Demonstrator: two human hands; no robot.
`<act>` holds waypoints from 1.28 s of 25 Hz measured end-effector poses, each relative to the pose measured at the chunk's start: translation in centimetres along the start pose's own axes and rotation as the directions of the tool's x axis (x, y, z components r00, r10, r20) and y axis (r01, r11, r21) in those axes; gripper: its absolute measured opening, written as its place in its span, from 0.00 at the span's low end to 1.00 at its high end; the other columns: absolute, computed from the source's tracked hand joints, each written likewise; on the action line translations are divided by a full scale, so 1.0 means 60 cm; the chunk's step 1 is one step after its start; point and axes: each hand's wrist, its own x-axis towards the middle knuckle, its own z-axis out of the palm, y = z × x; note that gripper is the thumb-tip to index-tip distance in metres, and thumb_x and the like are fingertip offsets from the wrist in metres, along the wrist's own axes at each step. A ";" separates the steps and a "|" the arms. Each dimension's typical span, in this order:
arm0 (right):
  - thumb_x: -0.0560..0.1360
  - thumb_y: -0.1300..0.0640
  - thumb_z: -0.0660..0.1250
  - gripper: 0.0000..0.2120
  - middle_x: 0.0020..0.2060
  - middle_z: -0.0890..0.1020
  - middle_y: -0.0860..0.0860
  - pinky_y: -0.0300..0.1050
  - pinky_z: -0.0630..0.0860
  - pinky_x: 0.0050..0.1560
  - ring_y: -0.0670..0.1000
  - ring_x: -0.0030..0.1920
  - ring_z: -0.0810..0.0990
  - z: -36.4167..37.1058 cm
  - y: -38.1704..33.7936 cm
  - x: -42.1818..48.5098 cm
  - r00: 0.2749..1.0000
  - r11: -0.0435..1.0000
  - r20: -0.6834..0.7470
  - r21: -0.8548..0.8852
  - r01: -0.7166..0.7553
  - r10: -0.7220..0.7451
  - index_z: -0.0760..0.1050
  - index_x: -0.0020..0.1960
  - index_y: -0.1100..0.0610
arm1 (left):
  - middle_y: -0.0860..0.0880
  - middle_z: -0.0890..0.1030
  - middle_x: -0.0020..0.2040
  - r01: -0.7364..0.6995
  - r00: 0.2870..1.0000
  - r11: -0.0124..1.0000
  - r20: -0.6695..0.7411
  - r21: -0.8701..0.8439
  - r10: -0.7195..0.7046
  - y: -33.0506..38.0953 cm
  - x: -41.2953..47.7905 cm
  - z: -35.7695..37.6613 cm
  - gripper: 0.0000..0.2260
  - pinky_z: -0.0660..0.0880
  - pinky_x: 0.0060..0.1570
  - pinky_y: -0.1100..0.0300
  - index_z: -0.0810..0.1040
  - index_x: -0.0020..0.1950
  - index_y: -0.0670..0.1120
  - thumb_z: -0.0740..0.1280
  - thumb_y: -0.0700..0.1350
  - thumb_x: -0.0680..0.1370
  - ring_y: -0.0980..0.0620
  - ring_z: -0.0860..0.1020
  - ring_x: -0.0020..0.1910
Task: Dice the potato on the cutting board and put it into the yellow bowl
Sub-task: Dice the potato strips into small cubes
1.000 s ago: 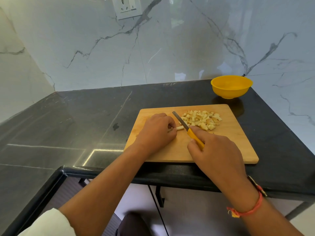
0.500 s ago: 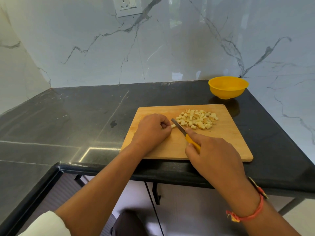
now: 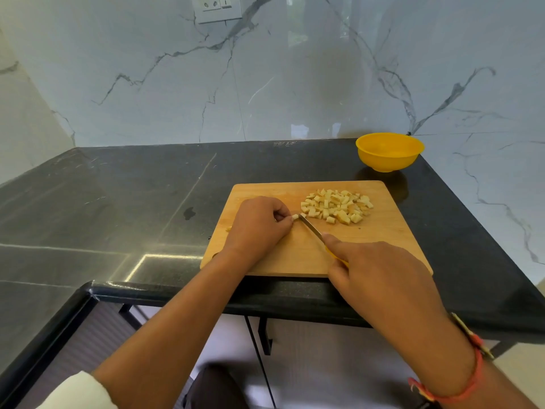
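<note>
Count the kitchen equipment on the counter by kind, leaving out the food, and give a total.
yellow bowl: 1
cutting board: 1
knife: 1, gripped by the right hand
Total: 3
Left out as food: the diced potato and the potato piece pinched by the left hand.

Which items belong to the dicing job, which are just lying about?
Job: wooden cutting board, pile of pale diced potato, small potato piece in left hand, yellow-handled knife in right hand, round yellow bowl.
Idle: white wall socket, dark stain on black stone counter.
</note>
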 end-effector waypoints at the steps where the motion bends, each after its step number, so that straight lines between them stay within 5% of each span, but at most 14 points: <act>1: 0.81 0.45 0.51 0.24 0.33 0.70 0.44 0.42 0.73 0.35 0.45 0.33 0.69 -0.002 0.001 -0.008 1.000 1.000 -0.016 -0.005 -0.004 0.004 0.53 0.76 0.34 | 0.58 0.81 0.40 -0.007 1.000 1.000 0.005 -0.005 0.007 -0.001 -0.001 -0.001 0.05 0.71 0.40 0.72 0.85 0.49 0.50 0.70 0.47 0.77 0.61 0.77 0.40; 12: 0.80 0.44 0.54 0.23 0.34 0.74 0.43 0.43 0.76 0.37 0.45 0.35 0.73 0.017 -0.026 0.020 0.995 0.996 -0.101 0.086 0.010 -0.001 0.59 0.75 0.34 | 0.59 0.81 0.43 0.023 0.999 0.998 -0.025 -0.059 -0.024 -0.007 -0.018 -0.010 0.09 0.69 0.41 0.77 0.83 0.56 0.51 0.72 0.46 0.76 0.65 0.77 0.42; 18: 0.80 0.43 0.53 0.24 0.36 0.73 0.43 0.44 0.77 0.39 0.45 0.38 0.73 0.008 -0.017 0.014 0.999 0.999 -0.030 0.045 0.024 -0.023 0.56 0.75 0.34 | 0.57 0.82 0.38 0.058 0.995 0.995 -0.074 -0.079 -0.064 0.003 -0.016 -0.005 0.07 0.72 0.44 0.71 0.82 0.52 0.50 0.73 0.45 0.75 0.62 0.79 0.41; 27: 0.79 0.44 0.53 0.24 0.31 0.70 0.42 0.43 0.77 0.37 0.45 0.34 0.73 -0.004 -0.015 -0.012 0.996 0.997 -0.094 0.069 0.018 -0.011 0.57 0.75 0.34 | 0.57 0.83 0.48 0.057 0.998 0.998 -0.014 -0.037 -0.057 -0.001 -0.024 -0.021 0.14 0.71 0.50 0.67 0.79 0.59 0.52 0.74 0.50 0.75 0.60 0.78 0.50; 32: 0.79 0.43 0.54 0.24 0.34 0.72 0.44 0.43 0.75 0.36 0.45 0.36 0.73 0.009 -0.029 0.016 0.997 0.997 -0.076 0.075 0.033 -0.027 0.59 0.74 0.34 | 0.57 0.83 0.43 0.066 0.997 0.998 -0.035 -0.019 -0.067 -0.004 -0.028 -0.025 0.11 0.72 0.50 0.66 0.80 0.57 0.52 0.73 0.47 0.75 0.60 0.78 0.48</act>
